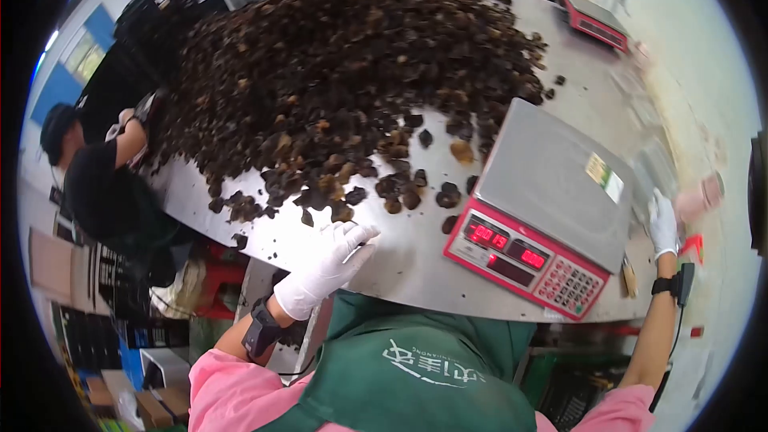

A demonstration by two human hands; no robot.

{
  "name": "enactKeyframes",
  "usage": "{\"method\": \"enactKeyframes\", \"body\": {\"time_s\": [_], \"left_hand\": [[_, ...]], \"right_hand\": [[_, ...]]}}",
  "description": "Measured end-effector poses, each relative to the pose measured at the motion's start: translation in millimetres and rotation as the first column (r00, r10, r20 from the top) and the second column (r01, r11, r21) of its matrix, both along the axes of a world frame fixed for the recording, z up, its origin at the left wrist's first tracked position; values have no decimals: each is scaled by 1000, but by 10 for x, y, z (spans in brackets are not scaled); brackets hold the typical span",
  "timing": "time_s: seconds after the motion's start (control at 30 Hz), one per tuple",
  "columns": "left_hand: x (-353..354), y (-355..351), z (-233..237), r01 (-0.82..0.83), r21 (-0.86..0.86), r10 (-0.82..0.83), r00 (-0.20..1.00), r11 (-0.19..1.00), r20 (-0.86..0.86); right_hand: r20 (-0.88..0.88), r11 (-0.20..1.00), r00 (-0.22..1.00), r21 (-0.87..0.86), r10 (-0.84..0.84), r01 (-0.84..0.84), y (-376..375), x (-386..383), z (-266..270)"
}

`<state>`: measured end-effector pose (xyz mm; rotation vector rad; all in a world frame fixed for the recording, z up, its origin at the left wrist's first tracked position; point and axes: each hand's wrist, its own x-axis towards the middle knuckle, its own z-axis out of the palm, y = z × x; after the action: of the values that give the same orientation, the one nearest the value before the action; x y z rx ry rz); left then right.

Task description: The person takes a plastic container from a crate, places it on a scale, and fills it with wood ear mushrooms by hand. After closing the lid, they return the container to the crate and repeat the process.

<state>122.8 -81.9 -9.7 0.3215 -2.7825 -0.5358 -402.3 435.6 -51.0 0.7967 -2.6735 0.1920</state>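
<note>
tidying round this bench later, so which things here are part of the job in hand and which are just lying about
Likely part of the job:
dark pieces heaped near the left hand
near scale, display lit
clear plastic by the right hand; grip unclear

Probably just lying about:
far scale
pink cylinder near the wall
cardboard boxes, lower left

Crinkled, rough dark-brown flakes (344,72) on a smooth, glossy silver metal tabletop (400,268)
The square grey scale pan (552,164) looks smooth and matt, its boxy red housing (524,262) plastic; the green apron (376,392) and pink sleeves (236,392) are matt cloth, the thin white gloves (324,268) smooth.
</note>
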Motion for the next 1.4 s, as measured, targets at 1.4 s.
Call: {"method": "enactKeyframes", "body": {"time_s": [1.4], "left_hand": [[-2840, -1598, -381, 75, -399, -109, 992, 914, -64]], "right_hand": [[79, 605, 630, -390, 773, -694, -2870, 3741, -60]]}}
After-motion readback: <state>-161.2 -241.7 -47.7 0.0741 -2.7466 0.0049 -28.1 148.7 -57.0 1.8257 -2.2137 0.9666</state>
